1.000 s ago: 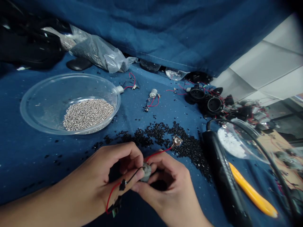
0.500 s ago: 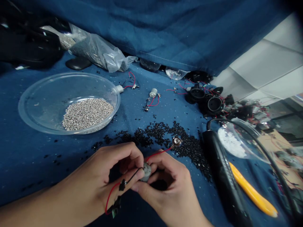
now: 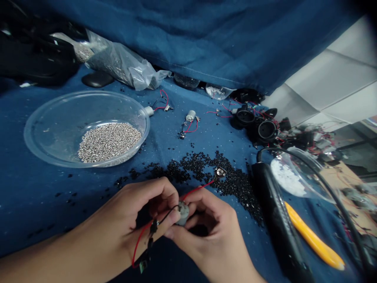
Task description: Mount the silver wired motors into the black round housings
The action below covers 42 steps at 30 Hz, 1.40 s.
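Between both hands is a small grey motor [image 3: 183, 213] with wires on it. My left hand [image 3: 147, 204] pinches a black wire [image 3: 168, 215] against the motor's end. My right hand [image 3: 210, 232] grips the motor's side between thumb and fingers. From the motor a red wire [image 3: 198, 188] runs up to a round metal contact [image 3: 220, 172] over the black pieces. Another red wire [image 3: 136, 247] hangs across my left wrist, with a small dark part and a green circuit board [image 3: 143, 266] at its end.
A clear plastic bowl [image 3: 38, 141] of small screws [image 3: 108, 141] stands left. Loose black pieces [image 3: 200, 167] lie in front of the hands. To the right are a black electric screwdriver [image 3: 279, 220], a yellow handle [image 3: 313, 236] and a container of white pieces [image 3: 287, 177]. Another motor [image 3: 191, 115] lies beyond.
The motor has turned slightly in my fingers. The hanging wire and circuit board have shifted a little. Both hands stay in nearly the same place.
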### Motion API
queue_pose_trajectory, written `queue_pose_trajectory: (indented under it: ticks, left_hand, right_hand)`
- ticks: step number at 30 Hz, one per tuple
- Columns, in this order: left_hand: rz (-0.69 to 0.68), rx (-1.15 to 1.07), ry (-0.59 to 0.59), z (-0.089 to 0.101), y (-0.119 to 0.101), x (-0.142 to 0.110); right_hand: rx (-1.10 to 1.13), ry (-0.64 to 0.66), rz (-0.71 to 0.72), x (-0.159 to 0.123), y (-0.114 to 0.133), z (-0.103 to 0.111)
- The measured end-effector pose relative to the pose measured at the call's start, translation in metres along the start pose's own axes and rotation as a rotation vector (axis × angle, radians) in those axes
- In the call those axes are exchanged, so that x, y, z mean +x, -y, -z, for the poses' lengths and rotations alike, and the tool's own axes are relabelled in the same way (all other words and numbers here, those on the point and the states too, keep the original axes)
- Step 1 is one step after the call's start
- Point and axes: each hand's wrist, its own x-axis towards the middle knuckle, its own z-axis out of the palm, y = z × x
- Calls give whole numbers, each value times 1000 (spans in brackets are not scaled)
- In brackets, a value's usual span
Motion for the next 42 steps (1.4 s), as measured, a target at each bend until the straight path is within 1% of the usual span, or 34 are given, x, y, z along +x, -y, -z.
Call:
queue_pose_trajectory:
  ticks: [4, 7, 12, 16, 24, 28, 33, 36, 38, 40, 42]
  left_hand:
    - [16, -28, -2, 1, -1, 1]
    - [36, -40, 17, 0, 0, 1]
    - [49, -13, 16, 0, 1, 0]
    - [75, -25, 56, 1, 0, 1]
    - [132, -39, 96, 3, -2, 2]
    - [128, -45, 74, 2, 1, 1]
    - [39, -25, 72, 4, 1, 1]
    - [-50, -42, 28, 3, 2, 3]
    - [-160, 3, -47, 2, 5, 3]
    - [-295, 126, -122, 1, 7, 2]
    - [-429, 285, -151, 1, 8, 1]
  right_hand:
    - [40, 29, 2, 1, 0, 1]
    - [27, 35, 11, 1, -1, 2]
    - [15, 46, 9, 0, -3, 3]
    - [-3, 77, 4, 0, -2, 3]
    - [-26, 118, 15, 2, -1, 5]
    - [-25, 116, 30, 1, -1, 6]
    - [-14, 104, 20, 0, 0, 5]
    - [-48, 85, 93, 0, 0, 6]
    - [-135, 38, 173, 0, 0, 8]
    - [-241, -10, 242, 0, 0, 10]
    - [-317, -30, 295, 0, 0, 12]
